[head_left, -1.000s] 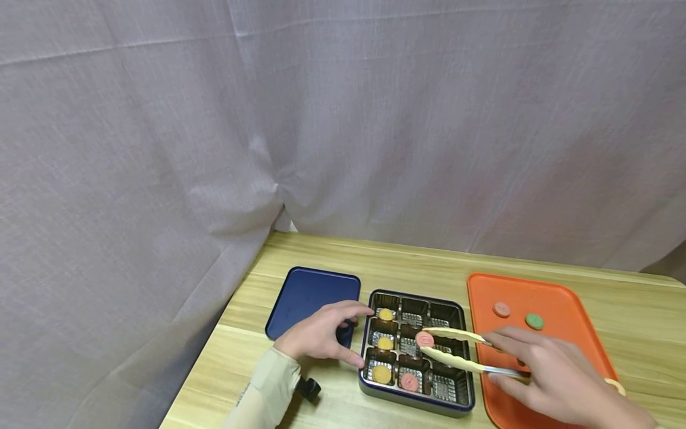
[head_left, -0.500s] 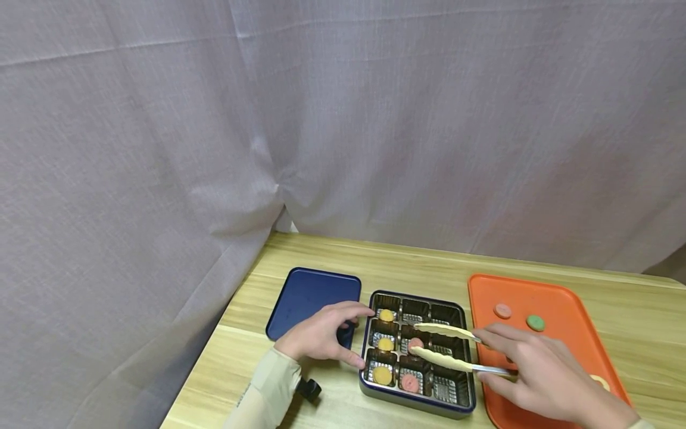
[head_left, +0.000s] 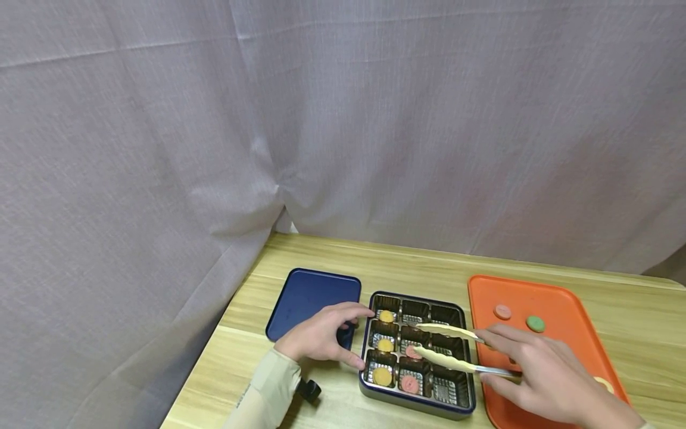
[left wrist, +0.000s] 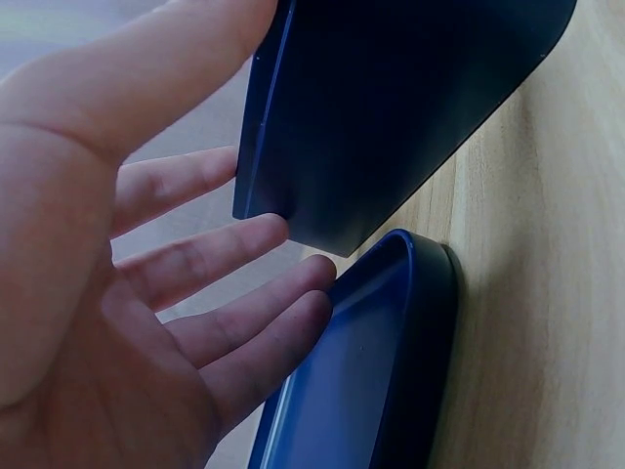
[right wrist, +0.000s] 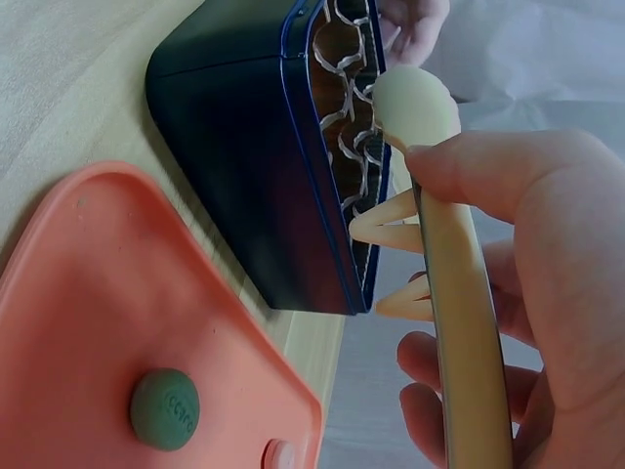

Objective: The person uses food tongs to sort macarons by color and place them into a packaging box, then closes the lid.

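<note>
where tongs (head_left: pixel 447 345) hover (mid-box (head_left: pixel 417 407)): open cells.

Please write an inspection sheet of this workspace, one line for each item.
Surface: wooden table, light grain.
Job's things: blue tin with nine cups; three yellow and two pink discs inside. Cream tongs reach over the middle cup's pink disc.
Clutter: blue lid left of tin; orange tray with a pink, a green and a yellowish disc.
Grippers: left hand steadies the tin's left side; right hand holds the tongs.
Cables: nothing seen.
Surroundings: grey curtain behind.
</note>
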{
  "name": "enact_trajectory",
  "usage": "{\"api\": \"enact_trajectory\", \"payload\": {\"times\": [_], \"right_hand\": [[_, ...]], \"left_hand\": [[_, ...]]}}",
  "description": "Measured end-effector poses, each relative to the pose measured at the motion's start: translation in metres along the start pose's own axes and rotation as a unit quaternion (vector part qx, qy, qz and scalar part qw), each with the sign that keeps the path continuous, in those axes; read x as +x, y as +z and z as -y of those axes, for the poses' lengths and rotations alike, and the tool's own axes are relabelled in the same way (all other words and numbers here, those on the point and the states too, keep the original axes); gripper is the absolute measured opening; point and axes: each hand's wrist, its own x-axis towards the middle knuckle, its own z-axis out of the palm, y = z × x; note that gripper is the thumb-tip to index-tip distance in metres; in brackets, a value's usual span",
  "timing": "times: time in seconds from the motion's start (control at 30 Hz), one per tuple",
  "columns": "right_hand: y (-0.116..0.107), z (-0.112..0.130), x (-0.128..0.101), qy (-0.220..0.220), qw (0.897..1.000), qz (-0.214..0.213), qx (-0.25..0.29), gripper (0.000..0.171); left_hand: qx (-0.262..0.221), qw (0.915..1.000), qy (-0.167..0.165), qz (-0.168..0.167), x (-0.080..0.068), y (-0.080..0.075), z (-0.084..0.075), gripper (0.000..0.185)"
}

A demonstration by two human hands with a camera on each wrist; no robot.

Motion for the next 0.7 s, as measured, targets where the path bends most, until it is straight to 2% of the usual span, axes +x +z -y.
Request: {"api": "enact_trajectory", "payload": {"times": [0.13, 0.3, 0.7], "right_hand": [[-0.002, -0.004, -0.005, -0.003, 1.0, -0.009, -0.017, 0.065], [-0.006, -0.009, -0.013, 0.009, 1.0, -0.011, -0.013, 0.065], [-0.019, -0.036, -0.031, 0.099, 0.994, 0.033, -0.022, 0.071]], "left_hand": [[-0.003, 1.0, 0.003, 0.0, 0.0, 0.0, 0.001, 0.096], [-0.008, 1.0, 0.005, 0.0, -0.001, 0.0, 0.001, 0.096], [-0.008, 0.9999, 0.01, 0.0, -0.002, -0.001, 0.002, 0.096]]}}
